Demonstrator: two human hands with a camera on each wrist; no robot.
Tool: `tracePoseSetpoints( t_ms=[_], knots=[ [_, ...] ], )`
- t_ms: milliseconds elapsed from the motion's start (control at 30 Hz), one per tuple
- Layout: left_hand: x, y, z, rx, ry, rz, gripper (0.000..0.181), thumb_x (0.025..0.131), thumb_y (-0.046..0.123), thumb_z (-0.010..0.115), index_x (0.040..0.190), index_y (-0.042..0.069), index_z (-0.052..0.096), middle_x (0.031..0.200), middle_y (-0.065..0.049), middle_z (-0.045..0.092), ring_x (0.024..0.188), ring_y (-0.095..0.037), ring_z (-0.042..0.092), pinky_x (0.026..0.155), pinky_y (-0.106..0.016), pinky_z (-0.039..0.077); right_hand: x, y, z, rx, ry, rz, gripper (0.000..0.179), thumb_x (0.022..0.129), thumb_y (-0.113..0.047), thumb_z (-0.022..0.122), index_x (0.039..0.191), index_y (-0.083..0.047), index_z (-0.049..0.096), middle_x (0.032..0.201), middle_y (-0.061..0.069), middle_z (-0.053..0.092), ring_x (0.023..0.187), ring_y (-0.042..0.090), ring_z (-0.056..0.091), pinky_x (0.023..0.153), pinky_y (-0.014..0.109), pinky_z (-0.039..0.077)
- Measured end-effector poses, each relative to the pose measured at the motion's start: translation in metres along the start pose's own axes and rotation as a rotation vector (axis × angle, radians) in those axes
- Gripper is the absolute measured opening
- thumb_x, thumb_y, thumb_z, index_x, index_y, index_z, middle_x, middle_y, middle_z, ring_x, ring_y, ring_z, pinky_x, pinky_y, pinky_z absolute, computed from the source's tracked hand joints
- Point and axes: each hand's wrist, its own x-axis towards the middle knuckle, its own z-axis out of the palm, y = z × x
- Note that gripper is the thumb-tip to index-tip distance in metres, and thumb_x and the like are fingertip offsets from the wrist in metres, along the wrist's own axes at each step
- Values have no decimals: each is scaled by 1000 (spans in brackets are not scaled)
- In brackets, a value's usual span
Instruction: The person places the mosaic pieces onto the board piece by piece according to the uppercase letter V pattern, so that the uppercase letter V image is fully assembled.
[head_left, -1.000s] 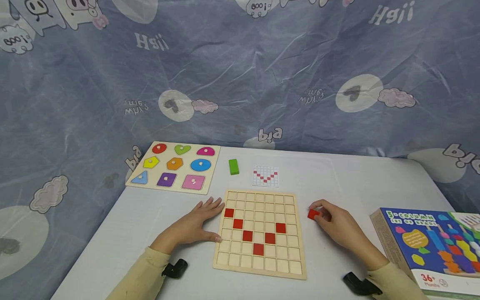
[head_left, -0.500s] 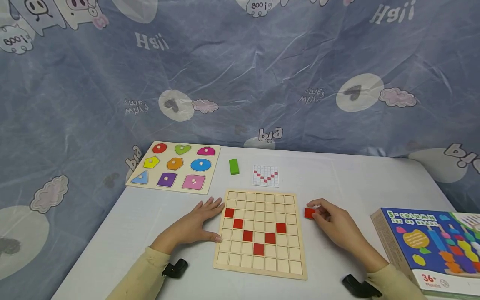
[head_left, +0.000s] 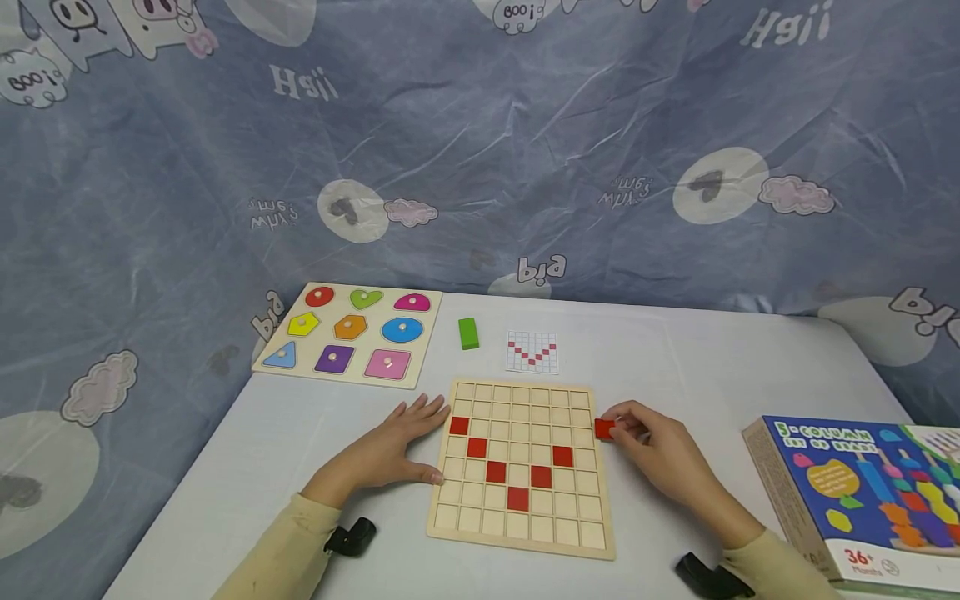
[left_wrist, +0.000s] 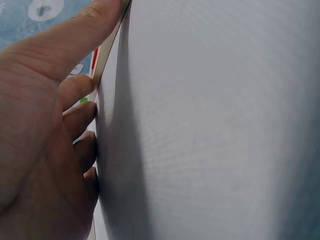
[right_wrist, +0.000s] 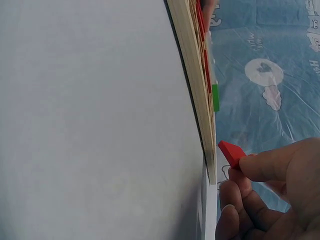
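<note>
A wooden grid board lies in the middle of the table, with several red square tiles set in its cells in a V shape. My right hand pinches another red tile between thumb and fingers at the board's right edge. In the right wrist view this red tile is tilted, close beside the board's edge. My left hand lies with fingers spread at the board's left side, its thumb and fingertips right at the edge, as the left wrist view also shows.
Behind the board are a small pattern card with a red V and a green block. A shape puzzle board lies at the back left. A blue toy box stands at the right.
My right hand has moved left with the red tile, from beside the board to its right edge, turning the tile a little. My left hand has stayed in place.
</note>
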Motion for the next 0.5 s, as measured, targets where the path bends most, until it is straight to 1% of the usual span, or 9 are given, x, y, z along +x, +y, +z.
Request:
tracePoseSetpoints(
  t_ms=[300, 500],
  knots=[
    [0, -1, 1, 1, 2, 5, 104, 75, 57, 84, 159, 18, 37, 167, -3, 27, 157, -27, 11, 126, -51, 8, 1, -9, 7, 40, -20, -25, 18, 92, -6, 75, 104, -20, 73, 85, -9, 67, 75, 9, 59, 65, 23, 51],
    [0, -1, 0, 1, 0, 2, 104, 75, 56, 84, 159, 18, 37, 167, -3, 26, 157, -27, 11, 126, -51, 8, 1, -10, 10, 38, -47, -11, 19, 92, -4, 74, 103, -19, 72, 82, -9, 64, 73, 9, 58, 64, 23, 49]
  ],
)
